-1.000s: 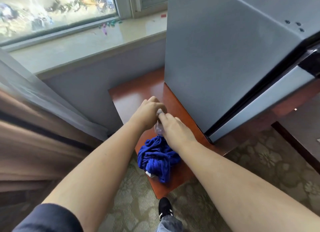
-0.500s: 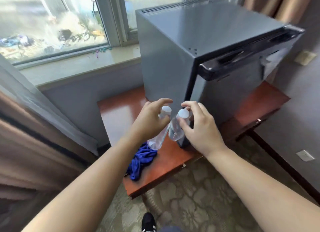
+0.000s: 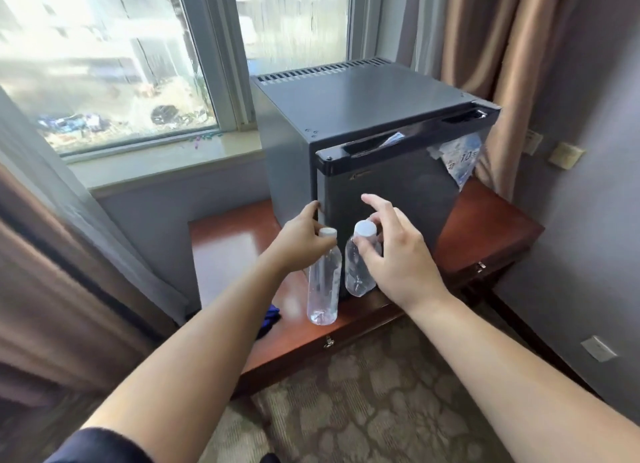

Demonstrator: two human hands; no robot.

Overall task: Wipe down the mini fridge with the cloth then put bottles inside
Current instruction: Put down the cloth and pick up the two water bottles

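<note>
Blue cloth, set down at the left of the wooden table, now shows only as a sliver behind the left forearm; a second ago it lay in full view under both hands, so the wiping stage is judged finished. Left hand holds the taller clear bottle by its neck, just under the white cap, while its fingertips touch the hinge-side edge of the door. A second ago both hands were bunched low over the table beside the cloth; half a second ago each had lifted a bottle in front of the cabinet's corner. Whether the taller bottle hangs free or rests on the table edge cannot be told from this view. Right hand pinches the shorter clear bottle below its cap between thumb and middle fingers, forefinger spread wide toward the door panel. Both bottles are thus in hand, side by side and near touching, directly before the mini fridge, which stands shut on the table. With neither hand free, the door's recessed handle along its top edge is probably the next obstacle: one bottle may have to be set down or shifted.
</note>
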